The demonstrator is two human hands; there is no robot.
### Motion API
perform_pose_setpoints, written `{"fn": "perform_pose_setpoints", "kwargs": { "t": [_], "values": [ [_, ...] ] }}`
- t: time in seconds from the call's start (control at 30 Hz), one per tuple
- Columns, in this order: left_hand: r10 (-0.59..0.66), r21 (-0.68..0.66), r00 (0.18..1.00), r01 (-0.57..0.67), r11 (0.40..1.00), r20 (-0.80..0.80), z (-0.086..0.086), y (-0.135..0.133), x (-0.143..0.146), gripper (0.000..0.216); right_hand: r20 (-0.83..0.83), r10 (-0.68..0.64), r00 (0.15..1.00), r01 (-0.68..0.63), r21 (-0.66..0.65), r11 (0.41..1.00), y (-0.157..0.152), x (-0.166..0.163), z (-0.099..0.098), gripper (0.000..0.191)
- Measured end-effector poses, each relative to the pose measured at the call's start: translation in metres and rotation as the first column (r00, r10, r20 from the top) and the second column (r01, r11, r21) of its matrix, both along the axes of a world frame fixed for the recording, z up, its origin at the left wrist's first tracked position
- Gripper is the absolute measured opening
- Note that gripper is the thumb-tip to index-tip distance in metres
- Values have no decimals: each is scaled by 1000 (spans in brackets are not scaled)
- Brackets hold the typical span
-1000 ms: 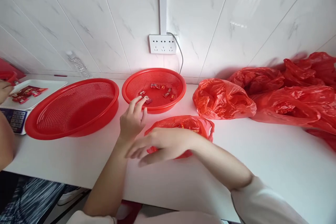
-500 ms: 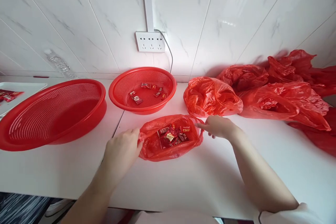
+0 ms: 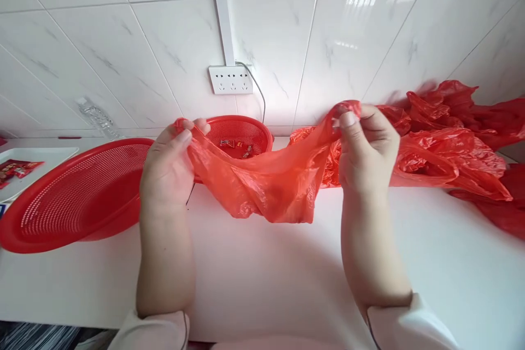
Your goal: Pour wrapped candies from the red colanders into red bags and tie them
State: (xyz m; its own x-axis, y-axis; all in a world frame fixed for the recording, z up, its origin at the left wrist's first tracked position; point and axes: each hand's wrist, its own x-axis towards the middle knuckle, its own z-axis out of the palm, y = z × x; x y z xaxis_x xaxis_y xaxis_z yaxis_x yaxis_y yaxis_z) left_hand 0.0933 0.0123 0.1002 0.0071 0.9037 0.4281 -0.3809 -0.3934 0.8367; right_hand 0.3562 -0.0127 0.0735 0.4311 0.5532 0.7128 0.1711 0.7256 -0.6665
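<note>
A red plastic bag [image 3: 262,186] is stretched between my two hands, raised above the white table. My left hand [image 3: 168,158] pinches its left top corner between thumb and fingers. At the other top corner, my right hand [image 3: 367,142] grips the film with the thumb in front. The bag sags in the middle, and whatever lies inside it is hidden. Behind it stands a round red basket [image 3: 262,134], partly covered by the bag and my left hand, with a few small wrapped snacks [image 3: 247,150] in it.
A larger red basket [image 3: 82,202] stands at the left, beside a white tray [image 3: 61,154] with red packets [image 3: 18,168]. Several red bags [image 3: 455,153] are heaped at the right. A clear bottle [image 3: 97,117] lies by the wall, below and left of a socket strip [image 3: 231,80].
Both hands have lifted the bag off the table by its top edges and spread it. My right hand has closed on its corner. The wrapped snacks inside no longer show.
</note>
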Motion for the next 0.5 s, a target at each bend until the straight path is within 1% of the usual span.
{"fn": "perform_pose_setpoints", "kwargs": {
  "t": [0.07, 0.13, 0.23, 0.3, 0.33, 0.37, 0.4, 0.43, 0.47, 0.5],
  "values": [
    [-12, 65, 998, 16, 998, -53, -1, -3, 6, 13, 74, 70, 995, -70, -12, 998, 3, -8, -2, 12],
    [-6, 134, 992, 23, 991, -127, -5, -5, 11, 26, 128, 147, 981, -143, -42, 989, 4, -8, -5, 14],
    [-3, 170, 976, 41, 985, -217, -9, -5, 15, 44, 145, 189, 971, -176, -100, 979, 6, 1, -9, 33],
    [34, 172, 965, 11, 985, -258, -10, -4, 17, 53, 158, 244, 957, -217, -172, 961, 7, 11, -11, 39],
    [64, 175, 960, -16, 984, -272, -10, -3, 17, 56, 167, 304, 938, -267, -211, 940, 8, 16, -11, 36],
    [94, 180, 956, -43, 983, -280, -9, -2, 17, 57, 176, 376, 910, -330, -244, 912, 8, 20, -11, 27],
    [124, 186, 952, -73, 980, -280, -8, -2, 17, 58, 186, 445, 876, -390, -269, 881, 8, 24, -11, 26],
    [147, 189, 949, -96, 977, -278, -7, -1, 17, 58, 197, 495, 846, -433, -287, 855, 9, 27, -11, 41],
    [164, 187, 947, -114, 976, -277, -7, -1, 16, 58, 210, 518, 829, -449, -300, 841, 10, 30, -12, 61],
    [180, 181, 944, -132, 974, -277, -6, -1, 15, 58, 222, 517, 827, -441, -313, 841, 10, 32, -13, 76]
  ]
}}
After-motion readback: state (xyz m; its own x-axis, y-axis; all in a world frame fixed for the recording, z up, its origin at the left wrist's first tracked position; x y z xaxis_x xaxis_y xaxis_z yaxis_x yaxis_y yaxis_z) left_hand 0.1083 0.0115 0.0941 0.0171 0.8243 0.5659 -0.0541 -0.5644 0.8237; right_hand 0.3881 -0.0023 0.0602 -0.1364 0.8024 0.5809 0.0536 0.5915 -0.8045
